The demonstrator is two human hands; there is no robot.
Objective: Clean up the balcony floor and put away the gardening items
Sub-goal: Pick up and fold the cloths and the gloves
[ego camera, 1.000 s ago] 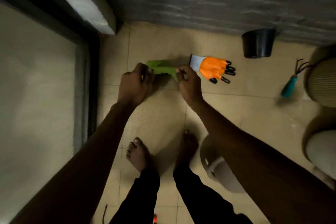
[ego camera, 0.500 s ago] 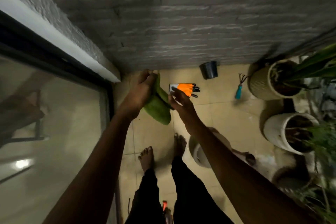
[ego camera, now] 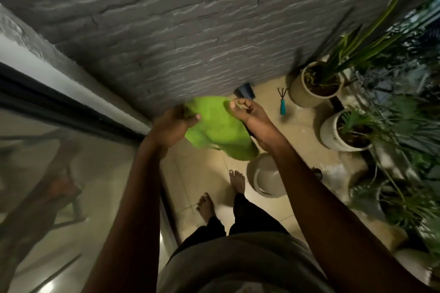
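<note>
1. Fingers (ego camera: 194, 118), left: curled over the left edge of a green cloth (ego camera: 216, 128), thumb pressed to its front face; clamped on the fabric.
2. Fingers (ego camera: 235, 104), right: tips bunched together, pinching the cloth's upper right corner.
3. Left hand (ego camera: 171, 126): raised in front of the body, back of the hand towards the glass door (ego camera: 59, 162), wrist bent slightly inward.
4. Right hand (ego camera: 252, 119): level with the left and near it, the cloth between them.
5. Both forearms: bare, stretched forward and converging on the cloth.
6. Green cloth: held up in the air, well clear of the floor (ego camera: 200, 173), hanging slack and bunched, its lower end drooping to the right.
7. Hand rake (ego camera: 282, 103), teal handle, dark prongs: lying on the floor near the wall (ego camera: 190, 31), beyond the right hand.
8. Black pot (ego camera: 245, 91): on the floor against the wall, partly hidden behind the right hand.
9. Two potted plants, one by the wall (ego camera: 307, 93), one white-potted nearer (ego camera: 333, 133): on the floor to the right, with blurred foliage beyond them.
10. Pale round pot (ego camera: 264, 181): on the floor just beside the person's bare right foot (ego camera: 237, 179).
11. Wall: grey, rough brick-patterned.
</note>
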